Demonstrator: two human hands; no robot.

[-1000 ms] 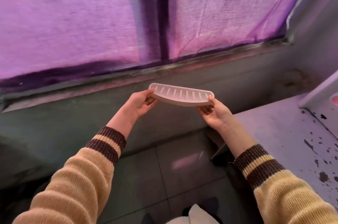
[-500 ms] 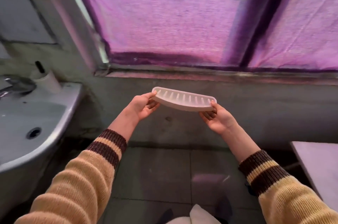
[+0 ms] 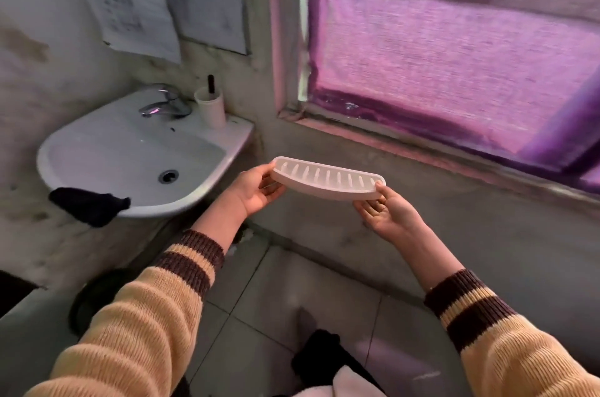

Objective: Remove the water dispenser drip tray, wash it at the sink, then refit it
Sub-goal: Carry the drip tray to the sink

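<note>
Both hands hold the white drip tray (image 3: 328,180) level in mid-air, slotted face up: the left hand (image 3: 256,190) pinches its left end, the right hand (image 3: 388,213) its right end. The sink (image 3: 97,150) stands to the left, basin apparently dry, a dark cloth (image 3: 89,205) draped over its front rim. A white cup (image 3: 211,106) behind the basin holds a dark stick. Bare floor lies between tray and sink. The wall papers (image 3: 136,0) are too blurred to read.
</note>
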